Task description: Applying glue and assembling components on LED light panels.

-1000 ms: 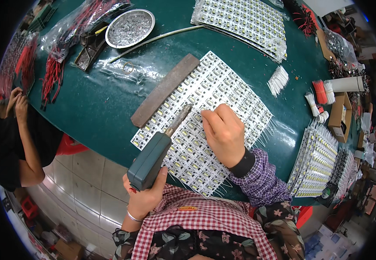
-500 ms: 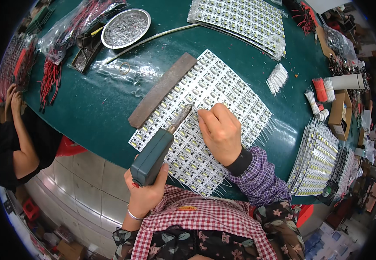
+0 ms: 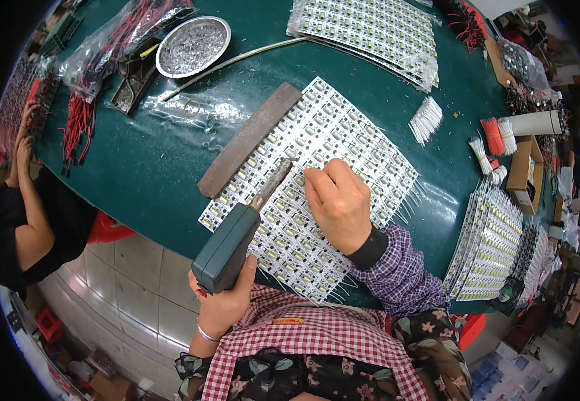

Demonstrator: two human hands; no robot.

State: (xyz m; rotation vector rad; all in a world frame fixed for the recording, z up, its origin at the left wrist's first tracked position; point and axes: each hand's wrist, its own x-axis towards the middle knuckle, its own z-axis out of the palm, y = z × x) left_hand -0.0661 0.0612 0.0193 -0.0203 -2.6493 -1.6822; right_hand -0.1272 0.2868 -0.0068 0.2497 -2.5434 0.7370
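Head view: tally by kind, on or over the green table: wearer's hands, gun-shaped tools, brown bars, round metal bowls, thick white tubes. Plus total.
Wearer's hands: 2 (left hand, right hand)
Gun-shaped tool: 1
Brown bar: 1
Round metal bowl: 1
Thick white tube: 1
Total: 6

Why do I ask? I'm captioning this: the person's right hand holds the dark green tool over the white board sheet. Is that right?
No: the left hand, not the right hand, holds the dark green tool over the white board sheet, as the head view shows.
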